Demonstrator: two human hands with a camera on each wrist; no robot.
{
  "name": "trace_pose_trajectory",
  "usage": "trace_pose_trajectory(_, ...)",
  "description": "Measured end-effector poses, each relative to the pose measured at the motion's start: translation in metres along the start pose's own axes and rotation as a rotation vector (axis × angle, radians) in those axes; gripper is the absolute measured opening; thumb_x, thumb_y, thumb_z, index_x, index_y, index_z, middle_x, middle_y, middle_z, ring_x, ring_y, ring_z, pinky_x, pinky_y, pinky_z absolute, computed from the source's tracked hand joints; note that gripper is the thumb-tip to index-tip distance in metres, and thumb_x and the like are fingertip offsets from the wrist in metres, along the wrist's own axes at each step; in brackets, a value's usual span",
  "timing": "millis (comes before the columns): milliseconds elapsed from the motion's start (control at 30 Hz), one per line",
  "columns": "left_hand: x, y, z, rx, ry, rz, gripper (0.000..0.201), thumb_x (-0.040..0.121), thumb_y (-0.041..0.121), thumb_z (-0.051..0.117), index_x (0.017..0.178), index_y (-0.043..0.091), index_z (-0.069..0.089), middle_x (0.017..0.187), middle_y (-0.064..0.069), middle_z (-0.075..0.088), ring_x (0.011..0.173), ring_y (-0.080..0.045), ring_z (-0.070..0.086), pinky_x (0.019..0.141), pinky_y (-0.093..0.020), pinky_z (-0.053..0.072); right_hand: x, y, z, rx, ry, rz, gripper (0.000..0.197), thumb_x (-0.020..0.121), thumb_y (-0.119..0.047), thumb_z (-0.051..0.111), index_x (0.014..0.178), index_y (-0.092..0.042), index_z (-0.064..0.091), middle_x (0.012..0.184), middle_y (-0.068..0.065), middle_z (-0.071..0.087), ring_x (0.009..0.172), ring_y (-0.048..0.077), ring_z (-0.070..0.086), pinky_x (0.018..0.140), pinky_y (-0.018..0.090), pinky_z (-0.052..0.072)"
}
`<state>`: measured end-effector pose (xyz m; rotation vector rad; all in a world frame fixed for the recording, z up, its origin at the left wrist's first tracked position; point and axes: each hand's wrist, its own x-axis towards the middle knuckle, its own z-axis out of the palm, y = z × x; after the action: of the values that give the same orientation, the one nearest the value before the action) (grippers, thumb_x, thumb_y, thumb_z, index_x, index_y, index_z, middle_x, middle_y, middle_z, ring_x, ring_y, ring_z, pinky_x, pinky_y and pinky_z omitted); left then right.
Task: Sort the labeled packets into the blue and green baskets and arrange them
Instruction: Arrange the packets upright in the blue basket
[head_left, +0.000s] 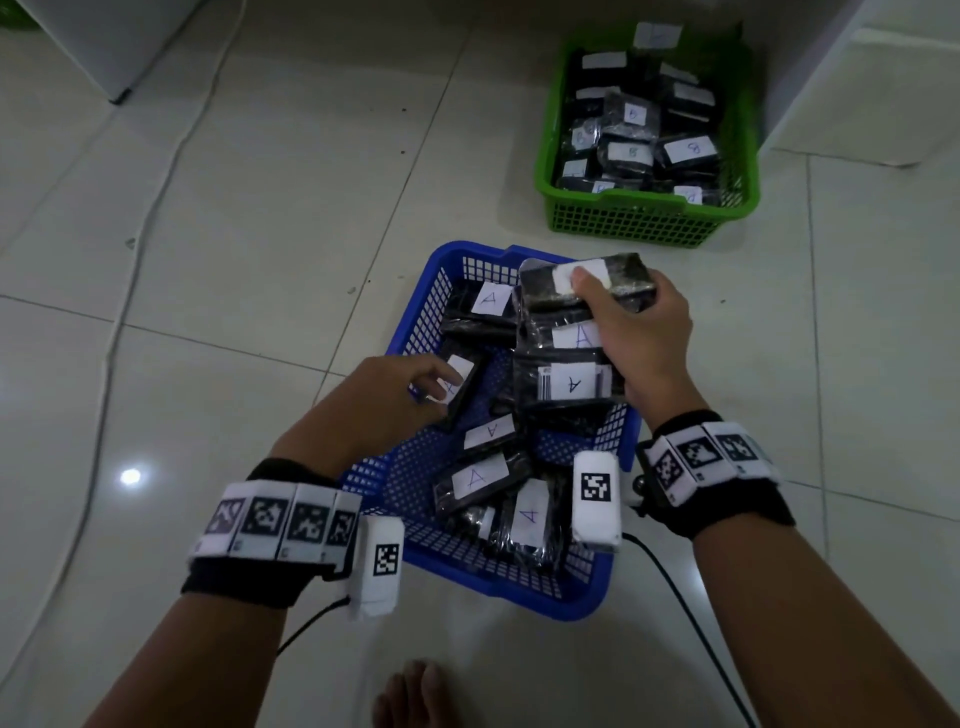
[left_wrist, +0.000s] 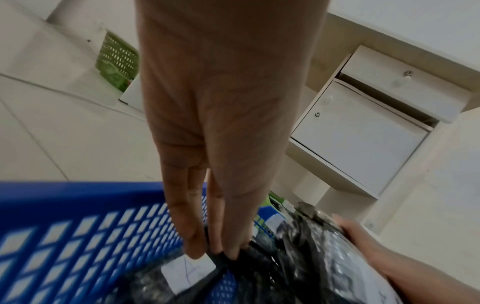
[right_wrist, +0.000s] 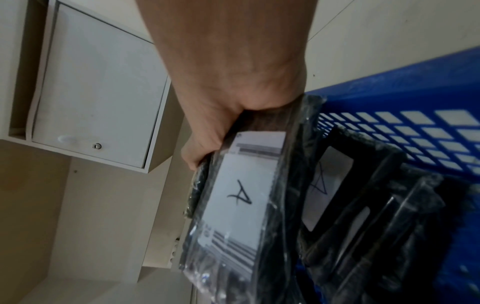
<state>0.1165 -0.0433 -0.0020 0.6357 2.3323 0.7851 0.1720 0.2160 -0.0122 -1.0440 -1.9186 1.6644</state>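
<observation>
Over the blue basket (head_left: 519, 587), the right hand (head_left: 649, 338) grips stacked packets (head_left: 571, 387). Only the left wrist view shows the left hand (left_wrist: 221, 102) fingers (left_wrist: 179, 205) straight, touching one packet (left_wrist: 187, 269).

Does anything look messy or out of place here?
Yes, mildly: the packets in the blue basket lie jumbled at all angles, overlapping, not in rows. The right hand grips a stack of them. Readable labels there all say A.

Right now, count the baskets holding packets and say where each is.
2. The blue basket lies under the left hand and right hand; the green basket stands farther away, to the right. Others may be out of view.
</observation>
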Motion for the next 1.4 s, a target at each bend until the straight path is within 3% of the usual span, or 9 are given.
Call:
trace_pose_trajectory(133,-0.007,0.01,0.029,0.019,-0.171,0.002,0.054,0.082,0.046,0.08,0.131,0.037,0.059,0.114,0.014,0.062,0.088,0.005,0.061,0.073,-0.007,0.044,0.002,0.002,-0.002,-0.015,0.038,-0.037,0.045,0.066,-0.058,0.082,0.093,-0.025,0.07,0.086,-0.012,0.073,0.076,-0.001,0.069,0.076,0.028,0.06)
trace_pose_trajectory(267,0.0,0.009,0.047,0.13,-0.193,0.051,0.058,0.084,0.051,0.077,0.134,0.029,0.057,0.123,0.008,0.064,0.104,-0.008,0.061,0.091,-0.03,0.053,0.004,0.004,-0.001,0.013,0.015,-0.014,0.046,0.065,-0.057,0.083,0.095,-0.026,0.07,0.088,-0.011,0.074,0.078,0.001,0.07,0.077,0.03,0.061)
trace_pose_trajectory(400,0.005,0.013,0.049,0.183,-0.228,-0.009,0.053,0.084,0.043,0.079,0.125,0.019,0.057,0.12,0.0,0.065,0.102,-0.014,0.06,0.088,-0.032,0.052,0.009,0.002,-0.003,0.126,-0.003,0.069,0.048,0.062,-0.055,0.086,0.095,-0.024,0.071,0.09,-0.006,0.076,0.082,0.011,0.073,0.076,0.039,0.062)
trace_pose_trajectory(533,0.009,0.018,0.033,0.325,-0.328,-0.161,0.071,0.075,0.056,0.082,0.127,0.018,0.053,0.117,-0.001,0.062,0.101,-0.018,0.059,0.083,-0.031,0.052,0.011,0.0,-0.006,0.192,-0.028,0.115,0.049,0.062,-0.052,0.087,0.097,-0.023,0.072,0.092,-0.002,0.076,0.082,0.016,0.074,0.074,0.042,0.062)
trace_pose_trajectory(800,0.005,0.013,-0.002,0.218,-0.066,-0.282,0.066,0.067,0.06,0.085,0.117,0.022,0.065,0.109,0.001,0.068,0.098,-0.019,0.065,0.089,-0.035,0.055,0.001,0.01,0.006,-0.146,-0.019,-0.133,0.041,0.071,-0.051,0.08,0.098,-0.027,0.062,0.084,-0.017,0.067,0.078,-0.002,0.065,0.075,0.022,0.055)
trace_pose_trajectory(967,-0.001,0.016,0.005,0.662,0.082,-0.3,0.086,0.062,0.085,0.068,0.124,0.029,0.049,0.107,-0.001,0.067,0.097,-0.027,0.066,0.08,-0.038,0.053,-0.003,0.014,0.014,-0.262,0.026,-0.264,0.052,0.076,-0.054,0.075,0.107,-0.024,0.047,0.085,-0.014,0.062,0.073,-0.004,0.059,0.059,0.008,0.041)
trace_pose_trajectory(1067,0.011,0.027,0.011,0.806,0.14,-0.262,0.08,0.068,0.079,0.071,0.119,0.021,0.048,0.102,-0.003,0.067,0.093,-0.028,0.067,0.07,-0.035,0.047,-0.002,0.017,0.013,-0.283,0.024,-0.32,0.059,0.077,-0.055,0.073,0.116,-0.023,0.043,0.092,-0.008,0.064,0.08,0.008,0.063,0.062,0.014,0.045)
trace_pose_trajectory(1233,0.036,0.037,0.013,0.966,0.147,-0.211,0.072,0.074,0.071,0.071,0.12,0.019,0.05,0.086,0.0,0.057,0.073,-0.022,0.054,0.061,-0.032,0.038,0.007,0.021,0.011,-0.231,0.011,-0.32,0.061,0.075,-0.059,0.073,0.121,-0.032,0.042,0.094,-0.006,0.067,0.084,0.015,0.067,0.077,0.042,0.057)
trace_pose_trajectory(1400,0.039,0.036,0.019,1.027,0.042,-0.164,0.08,0.076,0.065,0.073,0.135,0.021,0.042,0.099,-0.003,0.064,0.089,-0.026,0.065,0.064,-0.033,0.041,0.01,0.019,0.008,-0.207,0.006,-0.277,0.061,0.074,-0.055,0.077,0.12,-0.029,0.047,0.09,-0.012,0.067,0.081,0.009,0.067,0.08,0.038,0.057)
